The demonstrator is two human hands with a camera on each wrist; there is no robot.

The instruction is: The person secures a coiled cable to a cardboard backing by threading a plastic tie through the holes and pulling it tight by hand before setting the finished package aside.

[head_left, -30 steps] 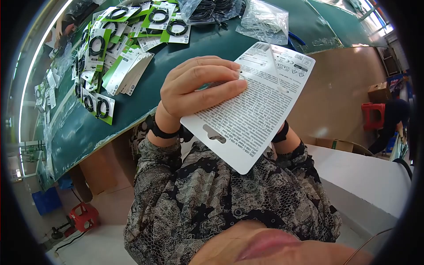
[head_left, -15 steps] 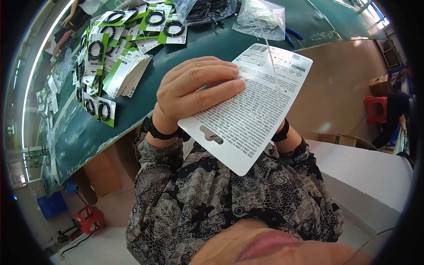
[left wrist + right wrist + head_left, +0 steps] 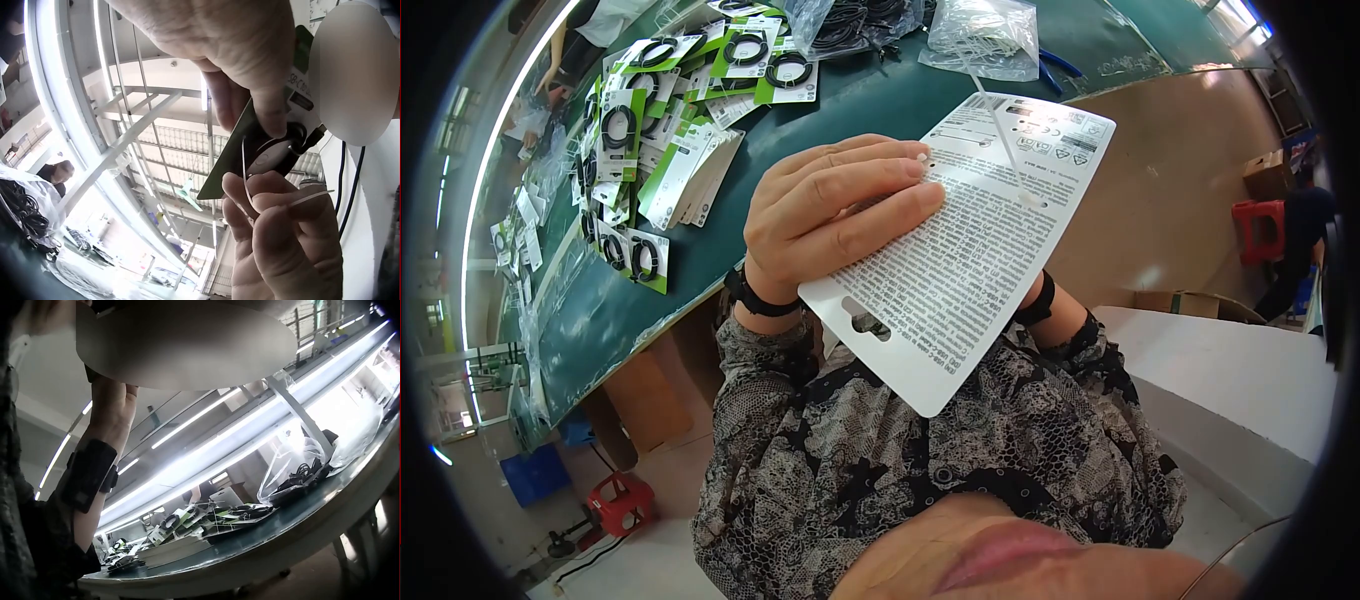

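Observation:
In the head view my left hand (image 3: 840,210) grips a white printed packaging card (image 3: 960,290), fingers across its back and the hang hole toward me. A thin white cable tie (image 3: 997,125) sticks out from the card's back near its far end. The left wrist view shows the left thumb on the card's front, beside a coiled black cable (image 3: 299,140). Below it my right hand (image 3: 281,231) pinches the tie's white strip (image 3: 245,172), which runs from the card into its fingers. From above, the card hides the right hand.
A green table (image 3: 840,110) carries a heap of carded black cables (image 3: 620,125) and a stack of cards (image 3: 690,170). Farther back lie a bag of black cables (image 3: 850,25), a bag of white ties (image 3: 990,40) and a blue-handled tool (image 3: 1060,68). Red stools (image 3: 1258,232) stand on the floor.
The card and left hand have shifted slightly left and toward the body. The tie's strip stands out longer and straighter from the card's back. Both hands keep their places on the work.

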